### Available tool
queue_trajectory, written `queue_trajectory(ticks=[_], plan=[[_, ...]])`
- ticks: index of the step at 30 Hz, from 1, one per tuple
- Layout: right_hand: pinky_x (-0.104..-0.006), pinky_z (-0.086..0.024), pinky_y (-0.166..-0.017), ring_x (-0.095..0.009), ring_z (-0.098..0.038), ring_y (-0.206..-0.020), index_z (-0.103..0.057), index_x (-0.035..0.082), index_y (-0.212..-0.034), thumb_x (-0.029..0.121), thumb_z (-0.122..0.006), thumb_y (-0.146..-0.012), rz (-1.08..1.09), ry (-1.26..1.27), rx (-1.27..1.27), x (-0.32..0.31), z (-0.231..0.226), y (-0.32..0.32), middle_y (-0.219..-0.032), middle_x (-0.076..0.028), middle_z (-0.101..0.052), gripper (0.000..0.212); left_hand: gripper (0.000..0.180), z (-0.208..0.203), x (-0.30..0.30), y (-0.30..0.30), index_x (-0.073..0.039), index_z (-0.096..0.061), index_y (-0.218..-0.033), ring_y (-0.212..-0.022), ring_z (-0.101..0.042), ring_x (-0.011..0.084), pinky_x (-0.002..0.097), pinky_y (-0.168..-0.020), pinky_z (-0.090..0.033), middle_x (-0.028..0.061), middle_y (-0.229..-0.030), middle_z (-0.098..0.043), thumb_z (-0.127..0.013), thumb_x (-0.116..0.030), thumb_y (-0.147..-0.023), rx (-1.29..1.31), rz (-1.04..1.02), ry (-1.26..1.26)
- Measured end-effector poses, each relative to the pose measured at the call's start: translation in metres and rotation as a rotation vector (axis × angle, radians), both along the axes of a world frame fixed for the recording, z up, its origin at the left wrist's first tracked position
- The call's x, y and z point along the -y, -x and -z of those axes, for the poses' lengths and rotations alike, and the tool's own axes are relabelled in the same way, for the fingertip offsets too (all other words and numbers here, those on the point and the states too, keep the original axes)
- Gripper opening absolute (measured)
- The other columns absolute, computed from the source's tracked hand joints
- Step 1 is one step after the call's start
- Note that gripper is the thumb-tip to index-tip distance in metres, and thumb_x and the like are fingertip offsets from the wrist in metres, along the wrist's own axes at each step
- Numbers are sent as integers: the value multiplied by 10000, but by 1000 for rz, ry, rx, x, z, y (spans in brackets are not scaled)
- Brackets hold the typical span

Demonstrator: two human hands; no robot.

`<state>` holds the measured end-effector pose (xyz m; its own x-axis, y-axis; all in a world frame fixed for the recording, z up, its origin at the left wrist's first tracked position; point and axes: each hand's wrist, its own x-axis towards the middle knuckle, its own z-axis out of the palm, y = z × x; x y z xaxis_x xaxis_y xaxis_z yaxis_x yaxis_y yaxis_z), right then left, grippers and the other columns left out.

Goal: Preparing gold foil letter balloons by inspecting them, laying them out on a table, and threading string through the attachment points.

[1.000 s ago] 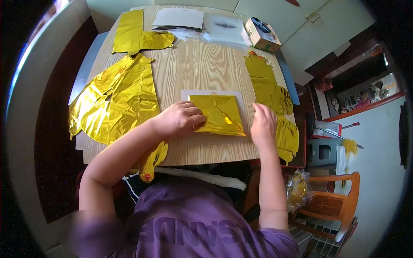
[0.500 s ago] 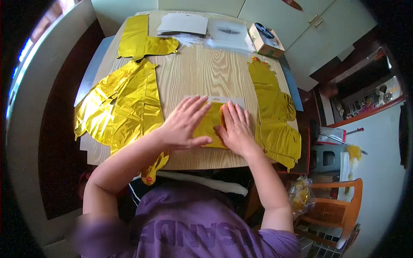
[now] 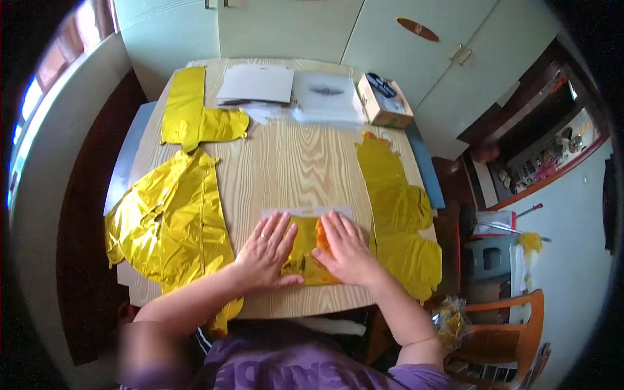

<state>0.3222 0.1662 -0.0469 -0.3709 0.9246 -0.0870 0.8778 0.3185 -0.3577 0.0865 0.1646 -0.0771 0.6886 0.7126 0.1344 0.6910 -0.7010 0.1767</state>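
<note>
A folded flat piece of gold foil [image 3: 301, 260] lies near the front edge of the table, over a pale card [image 3: 307, 212] whose far edge sticks out beyond it. My left hand [image 3: 268, 253] rests flat at the left side of the foil, fingers stretched. My right hand [image 3: 349, 255] lies palm down on its right side, also with fingers out, beside a crumpled orange bit [image 3: 320, 235]. To the left spreads a large flat gold foil balloon [image 3: 175, 214], its lower part beneath my left forearm. Another long gold foil balloon [image 3: 393, 208] lies to the right.
An L-shaped gold foil piece [image 3: 185, 110] lies at the far left. Along the back are a stack of white cards [image 3: 258, 84], clear plastic bags [image 3: 325, 97] and a small box [image 3: 392, 117] holding a black object. A wooden chair [image 3: 528, 328] stands at the right.
The view has tilted, so the table sits lower in the picture. My left hand has come down onto the left side of the folded foil; my right hand stays on its right side.
</note>
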Motion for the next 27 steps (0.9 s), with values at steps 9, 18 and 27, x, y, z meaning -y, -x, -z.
queue_trajectory(ticks=[9,18,27], plan=[[-423,-511,-780,-296,-651,-875,-649,33,-1000,334,-723,-799,433,-247,-433,-322,5,-40,-966,-134,-689,370,1026,-5,-6,3,41,-291,-1431,-1399,-200,457,526,-1135,-176,331,-1480,-226,-422,-763,-807,220,12,98],[-380,-521,-756,-225,-671,-844,-685,99,-884,367,-770,-689,798,24,-230,-397,22,-28,-914,-108,-701,342,886,-10,-13,5,-20,-418,-1331,-1391,-201,478,549,-1133,-161,336,-1464,-246,-450,-741,-817,200,6,229],[-369,-502,-670,-272,-656,-723,-676,34,-790,262,-704,-724,577,-383,-586,-371,-8,-32,-796,-114,-691,239,626,-58,-39,19,-57,-488,-1268,-1308,-348,424,526,-1069,-292,263,-1399,-362,-654,-459,-817,522,-84,96]])
